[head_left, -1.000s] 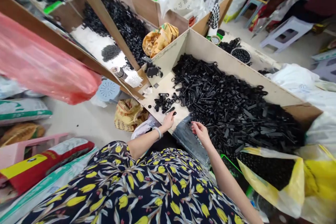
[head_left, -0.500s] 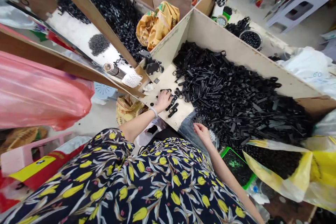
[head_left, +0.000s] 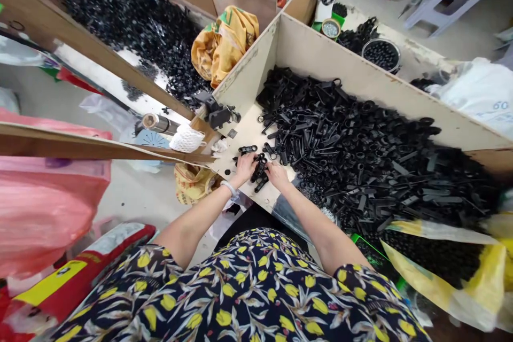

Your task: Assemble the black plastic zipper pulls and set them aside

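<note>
My left hand (head_left: 244,169), with a pale bracelet at the wrist, has its fingers closed on a small bunch of black ring-ended pieces (head_left: 259,166) over the light board. From the other side, my right hand (head_left: 278,176) pinches at the same bunch; its fingertips are partly hidden. Close by lie a few loose black pieces, one just beyond my left fingers (head_left: 247,148). To the right, a big heap of similar black parts (head_left: 340,139) fills the wooden bin (head_left: 320,45).
A black device (head_left: 222,116) stands at the bin's left corner, by a white foam net (head_left: 186,138). An orange sack (head_left: 226,45) lies behind the partition. Fine bits and a yellow-white bag (head_left: 449,283) are at right front. A tin of black balls (head_left: 380,55) stands beyond the bin.
My right hand has moved left and forward from the bin's front edge to the pieces by my left hand. The bunch is now raised between both hands. The view has shifted slightly.
</note>
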`<state>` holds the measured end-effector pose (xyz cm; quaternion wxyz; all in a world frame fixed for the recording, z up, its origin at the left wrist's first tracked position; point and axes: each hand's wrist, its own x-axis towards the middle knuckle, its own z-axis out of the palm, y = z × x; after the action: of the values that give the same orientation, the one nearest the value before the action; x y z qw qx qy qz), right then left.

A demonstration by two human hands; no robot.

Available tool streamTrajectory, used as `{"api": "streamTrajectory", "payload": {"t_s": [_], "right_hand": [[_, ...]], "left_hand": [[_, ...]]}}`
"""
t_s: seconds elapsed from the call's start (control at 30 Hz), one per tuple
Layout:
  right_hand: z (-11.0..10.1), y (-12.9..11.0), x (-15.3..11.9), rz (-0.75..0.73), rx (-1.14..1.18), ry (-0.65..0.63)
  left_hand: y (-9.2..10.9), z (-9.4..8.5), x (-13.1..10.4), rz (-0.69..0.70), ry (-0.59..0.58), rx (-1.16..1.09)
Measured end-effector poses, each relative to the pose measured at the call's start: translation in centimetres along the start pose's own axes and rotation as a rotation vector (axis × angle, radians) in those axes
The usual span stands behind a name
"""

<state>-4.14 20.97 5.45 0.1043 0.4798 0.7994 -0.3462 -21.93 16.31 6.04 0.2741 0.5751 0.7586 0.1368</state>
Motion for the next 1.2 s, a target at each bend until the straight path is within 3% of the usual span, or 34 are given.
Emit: {"api": "streamTrajectory", "payload": {"t_s": [0.23,0.37,0.57,0.7,0.8,1.0,1.2], "right_hand": [[-0.4,1.5,-0.7,-0.055,-0.146,-0.045],[-1.1,2.7,-2.7,-0.058,-0.137,0.001],[-2.1,4.4,-5.8,-0.03,-0.017,0.107],[-2.4,5.7,-8.6,0.047,0.151,0.23],[-2.3,6.5,-11.3,0.144,0.317,0.325],[-0.7,7.0,-16.0,0.359,0.679,0.379],[0.6,5.9,-16.9,0.498,1.126,0.395]], "left_hand": [[-1.5,1.2,-5.1,-0.159,0.076,-0.133],[-1.6,2.7,-6.2,-0.215,0.073,-0.165],[-1.3,2.5,-6.2,-0.22,0.074,-0.159],[-1.2,0.9,-5.6,-0.259,0.166,-0.092],[-1.9,-0.7,-3.8,-0.333,0.236,-0.018],[-3.2,-2.6,-0.3,-0.344,0.126,0.052],[-2.1,-3.9,-0.2,-0.362,0.053,0.014]]}}
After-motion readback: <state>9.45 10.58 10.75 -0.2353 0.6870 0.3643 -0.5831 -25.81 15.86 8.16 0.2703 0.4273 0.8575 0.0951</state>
